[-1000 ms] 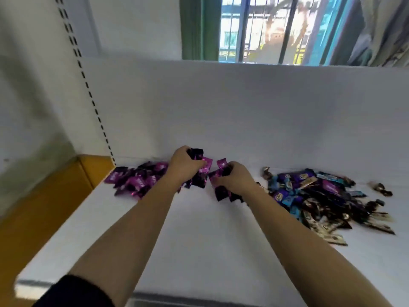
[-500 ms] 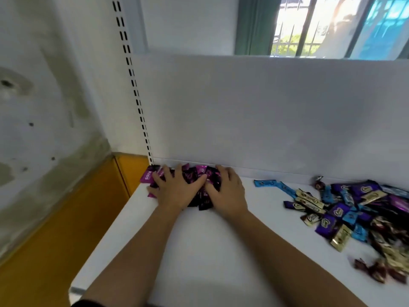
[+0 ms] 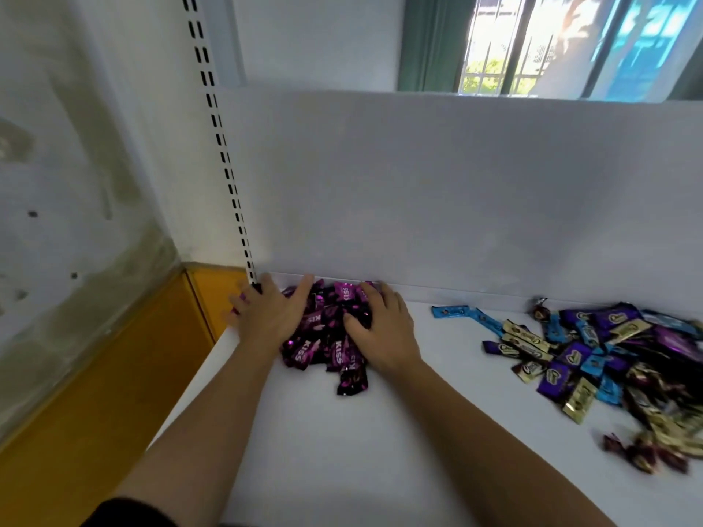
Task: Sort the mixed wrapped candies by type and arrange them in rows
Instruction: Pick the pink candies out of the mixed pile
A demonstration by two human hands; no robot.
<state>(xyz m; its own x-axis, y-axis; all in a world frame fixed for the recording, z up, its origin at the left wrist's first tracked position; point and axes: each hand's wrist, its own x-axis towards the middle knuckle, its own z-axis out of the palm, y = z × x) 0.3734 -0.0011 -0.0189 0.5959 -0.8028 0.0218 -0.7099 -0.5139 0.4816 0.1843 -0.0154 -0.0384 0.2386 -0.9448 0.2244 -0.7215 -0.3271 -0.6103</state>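
Purple candies [image 3: 323,338] sit bunched in the back-left corner of the desk [image 3: 342,450]. Our left hand [image 3: 272,317] and right hand [image 3: 380,332] lie flat on them, fingers straight, gripping nothing; we judge they corral one type away from the mixed pile [image 3: 608,355] at right.

Daylight came in from the window [image 3: 551,43] at top right. The panes were blown out, with only colour smears outside. The scene was evenly bright, with a cool cast on the white panel [image 3: 456,184] and the surface [image 3: 380,450]. Shadows were soft and faint, just beside the forearms [image 3: 213,431]. Foil on the purple candies [image 3: 331,336] threw small highlights, and the "KISS" print was readable. The left hand [image 3: 272,317] showed motion smear at its outer fingers [image 3: 237,310]. The mixed pile [image 3: 608,359] went soft and streaked toward the right edge. Wide-angle distortion made the slotted rail [image 3: 224,154] run slanted and slightly curved.
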